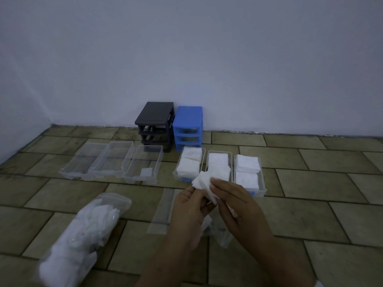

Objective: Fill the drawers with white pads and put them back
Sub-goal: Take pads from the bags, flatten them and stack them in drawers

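Observation:
My left hand [189, 210] and my right hand [236, 204] both pinch a small bunch of white pads [204, 182] above the floor, in front of the middle drawer. Three clear drawers with blue handles lie to the right, each holding white pads: left drawer [187, 165], middle drawer [219, 164], right drawer [248, 172]. Three clear drawers [112, 162] lie in a row to the left; the nearest of them [143, 164] holds a single pad. A black frame [155, 123] and a blue frame [188, 125] stand empty against the wall.
A clear zip bag [80, 235] stuffed with white pads lies at the lower left on the tiled floor. A flat empty clear bag [160, 212] lies left of my hands, and another crumpled bag [223, 237] lies under them. The wall stands close behind the frames.

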